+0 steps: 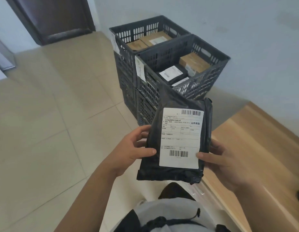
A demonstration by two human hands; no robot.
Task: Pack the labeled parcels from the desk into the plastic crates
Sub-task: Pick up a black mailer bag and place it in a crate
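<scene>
Glossy beige floor tiles (45, 131) spread out left of the hands, and a smooth wooden desk (256, 139) runs under the right hand. Just beyond the hands sit stacked dark slotted plastic crates (204, 84), with brown cardboard boxes (194, 62) and a black bag inside. Between both hands: a crinkly black poly parcel (172, 171), white label (180, 138) up. Left hand (130, 149) and right hand (224, 163) each pinch a side edge, thumbs on top.

Single head cam, worn on me, wide-angle, pitched forward and down. My hands sit close at lower centre; crates (169, 64) farther ahead; desk (256, 148) edge right.
</scene>
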